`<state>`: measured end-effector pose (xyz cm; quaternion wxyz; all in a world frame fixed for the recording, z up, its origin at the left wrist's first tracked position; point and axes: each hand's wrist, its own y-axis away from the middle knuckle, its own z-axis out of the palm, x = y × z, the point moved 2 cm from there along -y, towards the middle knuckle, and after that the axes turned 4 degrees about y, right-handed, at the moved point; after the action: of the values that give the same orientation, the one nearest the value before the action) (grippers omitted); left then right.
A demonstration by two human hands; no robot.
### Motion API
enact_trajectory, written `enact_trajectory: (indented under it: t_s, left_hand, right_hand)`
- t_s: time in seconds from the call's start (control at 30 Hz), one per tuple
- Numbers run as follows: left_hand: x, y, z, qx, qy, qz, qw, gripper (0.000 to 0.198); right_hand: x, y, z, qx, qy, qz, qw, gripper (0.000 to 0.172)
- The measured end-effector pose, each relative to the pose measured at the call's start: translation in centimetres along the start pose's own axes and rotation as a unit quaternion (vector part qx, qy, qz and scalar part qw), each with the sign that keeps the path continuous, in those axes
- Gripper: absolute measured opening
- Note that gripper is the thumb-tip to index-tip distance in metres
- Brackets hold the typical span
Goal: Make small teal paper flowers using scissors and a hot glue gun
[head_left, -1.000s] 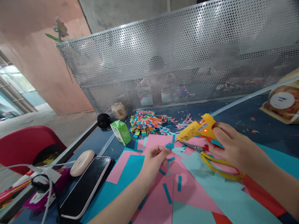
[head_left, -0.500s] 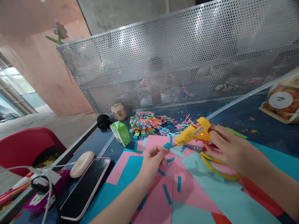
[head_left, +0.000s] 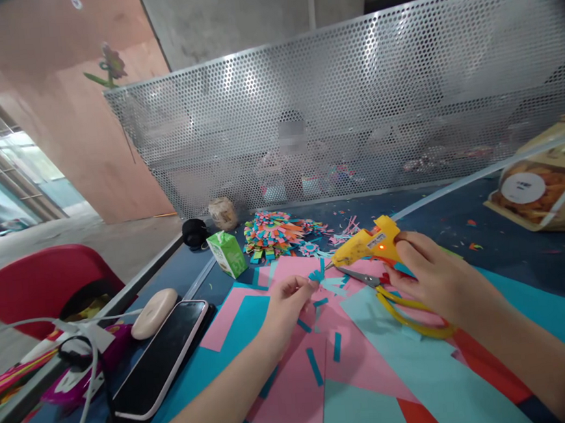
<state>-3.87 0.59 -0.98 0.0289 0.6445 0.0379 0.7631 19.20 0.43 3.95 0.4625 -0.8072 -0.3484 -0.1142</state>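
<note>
My right hand (head_left: 429,275) is wrapped round a yellow hot glue gun (head_left: 363,245), whose small light glows orange. Its nozzle points left, close to a small blue fringed paper piece (head_left: 315,275) pinched between the fingertips of my left hand (head_left: 292,299). Below the glue gun lie scissors (head_left: 397,303) with yellow and red handles, partly covered by my right hand. Short blue paper strips (head_left: 315,366) are scattered on the pink sheets (head_left: 297,393) under my hands, beside light blue sheets (head_left: 395,346).
Behind the sheets is a heap of colourful paper flowers (head_left: 274,235), with a green drink carton (head_left: 227,253) to its left. A phone (head_left: 161,358) and a pale oval case (head_left: 154,314) lie at left. A snack bag (head_left: 539,185) stands at right. A perforated metal screen (head_left: 342,102) borders the back.
The glue gun's nozzle has drawn slightly back and up from the blue paper piece. My left hand keeps its pinch, and the view has shifted a little.
</note>
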Motion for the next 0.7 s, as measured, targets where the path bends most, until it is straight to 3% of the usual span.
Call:
enact_trajectory:
  t_s: [0.23, 0.37, 0.43, 0.57, 0.7]
  left_hand:
    - [0.3, 0.4, 0.3, -0.013, -0.011, 0.007, 1.000, 0.032]
    - [0.3, 0.5, 0.3, -0.017, -0.022, 0.013, 1.000, 0.032]
    - [0.3, 0.5, 0.4, -0.021, -0.024, 0.010, 0.999, 0.032]
    - [0.4, 0.5, 0.5, -0.027, -0.028, 0.008, 0.999, 0.032]
    - [0.5, 0.6, 0.6, -0.031, -0.043, 0.013, 0.999, 0.033]
  right_hand:
    - [0.1, 0.2, 0.6, -0.015, 0.000, 0.059, 0.998, 0.010]
    - [0.8, 0.9, 1.8, -0.059, 0.007, 0.145, 0.988, 0.012]
    - [1.6, 1.4, 2.5, -0.104, 0.034, 0.218, 0.970, 0.016]
    - [3.2, 2.7, 3.4, -0.193, 0.086, 0.373, 0.903, 0.023]
    - [4.0, 3.7, 2.5, -0.208, 0.109, 0.431, 0.871, 0.031]
